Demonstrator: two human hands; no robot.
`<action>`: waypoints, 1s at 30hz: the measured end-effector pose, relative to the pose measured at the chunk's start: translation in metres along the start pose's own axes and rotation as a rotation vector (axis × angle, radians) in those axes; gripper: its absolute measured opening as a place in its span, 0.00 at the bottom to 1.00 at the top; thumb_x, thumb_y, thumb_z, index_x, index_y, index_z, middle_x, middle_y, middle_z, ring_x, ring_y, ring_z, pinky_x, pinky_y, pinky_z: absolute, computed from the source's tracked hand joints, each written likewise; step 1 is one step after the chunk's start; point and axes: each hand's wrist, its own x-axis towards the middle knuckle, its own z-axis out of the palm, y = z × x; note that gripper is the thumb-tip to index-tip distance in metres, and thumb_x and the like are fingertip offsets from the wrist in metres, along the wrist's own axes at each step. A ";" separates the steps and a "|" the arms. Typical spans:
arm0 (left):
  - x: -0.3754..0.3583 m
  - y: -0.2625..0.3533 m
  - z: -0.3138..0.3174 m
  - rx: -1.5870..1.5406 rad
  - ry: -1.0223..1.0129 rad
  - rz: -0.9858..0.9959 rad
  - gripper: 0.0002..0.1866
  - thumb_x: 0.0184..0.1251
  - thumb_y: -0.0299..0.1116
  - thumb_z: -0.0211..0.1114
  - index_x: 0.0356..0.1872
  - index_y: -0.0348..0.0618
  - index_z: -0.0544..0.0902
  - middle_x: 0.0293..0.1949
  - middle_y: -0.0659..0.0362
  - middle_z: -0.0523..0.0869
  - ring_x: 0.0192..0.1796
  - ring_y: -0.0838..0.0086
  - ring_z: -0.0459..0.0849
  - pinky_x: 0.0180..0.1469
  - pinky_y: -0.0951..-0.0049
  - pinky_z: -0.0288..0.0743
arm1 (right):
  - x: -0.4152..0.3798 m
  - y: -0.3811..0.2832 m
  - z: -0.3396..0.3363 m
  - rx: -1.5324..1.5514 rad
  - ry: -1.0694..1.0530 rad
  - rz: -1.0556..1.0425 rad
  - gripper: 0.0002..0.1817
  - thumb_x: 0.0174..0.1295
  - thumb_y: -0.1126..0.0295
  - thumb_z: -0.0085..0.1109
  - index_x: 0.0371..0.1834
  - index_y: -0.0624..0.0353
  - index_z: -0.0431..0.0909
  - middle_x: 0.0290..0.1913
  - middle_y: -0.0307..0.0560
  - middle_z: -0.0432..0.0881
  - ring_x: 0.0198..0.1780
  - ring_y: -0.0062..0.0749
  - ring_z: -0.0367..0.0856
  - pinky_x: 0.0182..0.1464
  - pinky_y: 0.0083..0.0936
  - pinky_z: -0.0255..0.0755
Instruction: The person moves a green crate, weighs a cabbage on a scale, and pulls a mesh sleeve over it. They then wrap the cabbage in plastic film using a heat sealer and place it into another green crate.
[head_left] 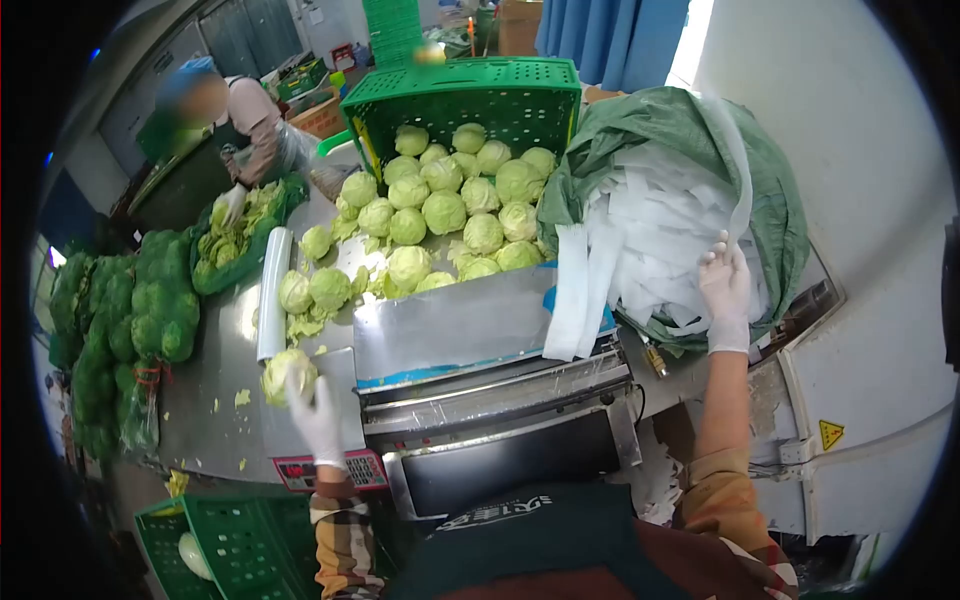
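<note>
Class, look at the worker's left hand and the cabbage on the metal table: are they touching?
Touching. The head view shows the gloved left hand with its fingers laid on the cabbage, no gap between them.

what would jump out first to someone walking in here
A heap of pale green cabbages spills from a tipped green crate at the table's far end. The gloved left hand touches one cabbage near the front; the right hand reaches into white foam sleeves.
</note>
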 end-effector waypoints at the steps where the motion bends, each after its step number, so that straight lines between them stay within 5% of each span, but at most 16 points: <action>1: -0.014 0.020 0.017 -0.197 -0.051 -0.041 0.28 0.68 0.28 0.62 0.68 0.33 0.67 0.64 0.49 0.75 0.65 0.65 0.74 0.66 0.66 0.68 | -0.011 0.014 0.007 0.108 -0.166 0.079 0.15 0.73 0.64 0.50 0.57 0.58 0.72 0.49 0.43 0.79 0.44 0.29 0.76 0.46 0.30 0.72; 4: -0.057 0.097 0.053 -0.362 -0.288 -0.062 0.25 0.68 0.26 0.62 0.65 0.35 0.71 0.61 0.54 0.79 0.63 0.69 0.76 0.64 0.69 0.69 | -0.073 0.079 0.053 0.014 -0.399 0.326 0.21 0.73 0.60 0.48 0.62 0.62 0.69 0.48 0.51 0.80 0.45 0.35 0.79 0.47 0.33 0.74; 6: -0.085 0.120 0.073 -0.387 -0.400 -0.052 0.24 0.66 0.25 0.63 0.64 0.35 0.73 0.59 0.53 0.80 0.63 0.66 0.77 0.65 0.68 0.69 | -0.107 0.116 0.078 -0.469 -0.682 0.429 0.17 0.71 0.65 0.52 0.56 0.64 0.73 0.49 0.52 0.80 0.48 0.37 0.82 0.48 0.33 0.78; 9: -0.104 0.131 0.078 -0.284 -0.519 0.114 0.24 0.63 0.25 0.65 0.61 0.37 0.76 0.58 0.50 0.81 0.62 0.62 0.78 0.66 0.66 0.69 | -0.063 0.163 0.042 -0.835 -0.456 0.683 0.15 0.71 0.65 0.50 0.52 0.64 0.76 0.47 0.54 0.82 0.47 0.38 0.84 0.43 0.35 0.81; 12: -0.095 0.122 0.052 -0.131 -0.427 0.191 0.21 0.63 0.26 0.65 0.58 0.37 0.78 0.56 0.49 0.82 0.61 0.61 0.80 0.64 0.65 0.70 | 0.031 0.115 -0.032 -1.544 -0.223 0.309 0.15 0.68 0.63 0.50 0.45 0.64 0.78 0.36 0.45 0.83 0.33 0.33 0.83 0.31 0.31 0.79; 13: -0.092 0.113 0.042 -0.100 -0.402 0.165 0.20 0.64 0.26 0.64 0.58 0.37 0.78 0.56 0.49 0.83 0.59 0.62 0.81 0.62 0.66 0.71 | 0.064 0.084 -0.064 -1.789 -0.315 0.107 0.14 0.65 0.64 0.51 0.42 0.64 0.79 0.31 0.43 0.81 0.29 0.27 0.80 0.28 0.28 0.75; 15: -0.094 0.090 0.029 -0.252 -0.317 -0.111 0.19 0.66 0.25 0.62 0.58 0.36 0.78 0.54 0.50 0.83 0.56 0.66 0.82 0.59 0.69 0.73 | 0.093 0.039 -0.117 -1.896 -0.235 -0.004 0.14 0.62 0.64 0.52 0.39 0.65 0.80 0.32 0.48 0.83 0.35 0.30 0.80 0.39 0.30 0.75; 16: -0.095 0.079 0.022 -0.197 -0.269 -0.078 0.17 0.68 0.24 0.61 0.57 0.35 0.79 0.52 0.52 0.84 0.53 0.70 0.83 0.56 0.71 0.74 | 0.111 0.027 -0.148 -2.058 -0.251 -0.119 0.14 0.62 0.65 0.53 0.39 0.66 0.80 0.34 0.50 0.83 0.37 0.32 0.80 0.43 0.31 0.74; 19: -0.099 0.074 0.005 -0.200 -0.219 -0.155 0.17 0.71 0.24 0.59 0.59 0.34 0.77 0.51 0.51 0.85 0.53 0.70 0.83 0.57 0.72 0.75 | 0.107 0.003 -0.145 -1.854 -0.395 0.010 0.15 0.61 0.64 0.54 0.40 0.66 0.81 0.36 0.51 0.84 0.42 0.35 0.80 0.48 0.31 0.73; 23: -0.106 0.070 0.001 -0.204 -0.225 -0.245 0.17 0.71 0.23 0.57 0.60 0.34 0.76 0.52 0.50 0.85 0.53 0.70 0.83 0.58 0.72 0.75 | 0.129 -0.018 -0.141 -2.079 -0.264 -0.047 0.16 0.63 0.61 0.59 0.43 0.65 0.82 0.35 0.44 0.84 0.38 0.26 0.80 0.43 0.27 0.73; 25: -0.109 0.069 0.003 -0.211 -0.224 -0.231 0.18 0.72 0.23 0.57 0.61 0.34 0.75 0.52 0.51 0.85 0.54 0.70 0.84 0.58 0.72 0.75 | 0.077 -0.040 -0.053 -1.971 -0.228 -0.135 0.14 0.64 0.61 0.60 0.37 0.62 0.82 0.33 0.40 0.82 0.33 0.24 0.78 0.39 0.26 0.72; 28: -0.109 0.081 0.015 -0.250 -0.228 -0.252 0.16 0.72 0.24 0.58 0.59 0.34 0.77 0.50 0.52 0.86 0.52 0.71 0.84 0.57 0.73 0.75 | 0.077 -0.070 -0.024 -0.968 -0.190 -0.203 0.07 0.67 0.68 0.55 0.42 0.58 0.80 0.39 0.38 0.80 0.39 0.25 0.76 0.43 0.25 0.70; 30: -0.105 0.091 0.018 -0.246 -0.281 -0.262 0.15 0.74 0.27 0.56 0.58 0.33 0.78 0.50 0.53 0.86 0.52 0.72 0.83 0.58 0.73 0.74 | 0.053 -0.078 0.008 -0.398 -0.264 -0.034 0.10 0.69 0.72 0.52 0.51 0.57 0.76 0.44 0.39 0.77 0.44 0.23 0.73 0.48 0.24 0.68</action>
